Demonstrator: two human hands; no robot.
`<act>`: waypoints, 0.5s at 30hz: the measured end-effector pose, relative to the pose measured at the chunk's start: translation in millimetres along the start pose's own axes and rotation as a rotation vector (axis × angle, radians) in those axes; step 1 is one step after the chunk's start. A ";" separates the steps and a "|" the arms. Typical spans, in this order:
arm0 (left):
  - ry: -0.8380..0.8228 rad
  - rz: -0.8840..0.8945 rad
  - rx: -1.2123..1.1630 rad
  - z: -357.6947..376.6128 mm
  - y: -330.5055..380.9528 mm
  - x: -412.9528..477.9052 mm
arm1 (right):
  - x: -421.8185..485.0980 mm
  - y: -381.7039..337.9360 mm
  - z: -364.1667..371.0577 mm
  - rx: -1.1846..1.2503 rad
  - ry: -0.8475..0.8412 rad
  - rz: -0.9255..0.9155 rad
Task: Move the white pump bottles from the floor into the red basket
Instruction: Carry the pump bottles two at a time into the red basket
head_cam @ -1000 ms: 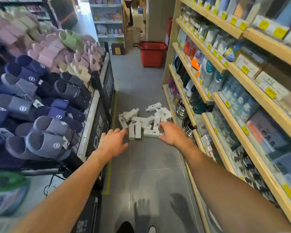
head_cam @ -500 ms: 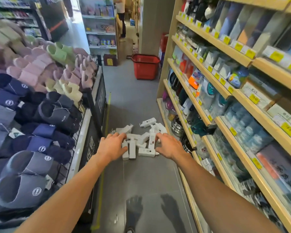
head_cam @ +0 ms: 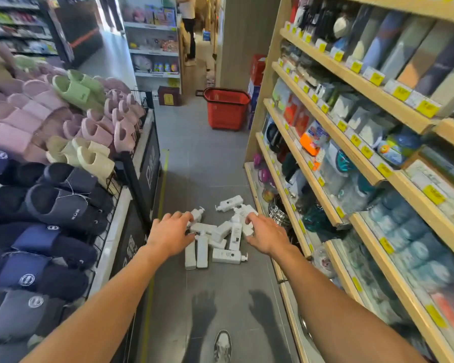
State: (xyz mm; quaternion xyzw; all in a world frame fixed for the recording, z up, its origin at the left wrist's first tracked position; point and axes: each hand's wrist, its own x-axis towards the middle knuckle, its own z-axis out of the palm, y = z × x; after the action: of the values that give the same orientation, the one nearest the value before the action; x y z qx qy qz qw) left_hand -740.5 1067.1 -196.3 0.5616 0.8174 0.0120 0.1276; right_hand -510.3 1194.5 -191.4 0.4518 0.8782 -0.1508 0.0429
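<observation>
So the white pump bottles (head_cam: 227, 256) are lying in a messy pile on the grey floor, mid-aisle, near the right-hand shelves (head_cam: 364, 142). Left hand (head_cam: 172, 233) and right hand (head_cam: 266, 235) both reach out over the pile, fingers loose and spread, gripping nothing. The red basket (head_cam: 226, 113) sits way further down the aisle. Slipper rack (head_cam: 63, 205) on the left.

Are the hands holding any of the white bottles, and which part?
Nothing is held. The left hand and right hand are both open, fingers spread, reaching toward the white pump bottles lying on the floor.
</observation>
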 end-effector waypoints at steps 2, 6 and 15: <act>-0.002 -0.008 0.005 -3.8 1.1 20.6 | 22.9 9.5 -0.9 0.014 0.003 0.004; -0.054 -0.062 -0.011 2.5 0.8 50.0 | 64.3 26.5 1.6 0.042 -0.049 0.002; -0.150 -0.130 -0.026 16.0 -20.6 121.0 | 156.4 35.5 12.9 0.077 -0.138 0.002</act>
State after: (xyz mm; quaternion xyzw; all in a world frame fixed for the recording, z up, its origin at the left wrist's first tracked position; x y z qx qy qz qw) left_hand -796.5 1169.0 -238.8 0.5049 0.8402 -0.0274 0.1962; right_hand -574.4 1332.0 -244.7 0.4426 0.8662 -0.2153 0.0857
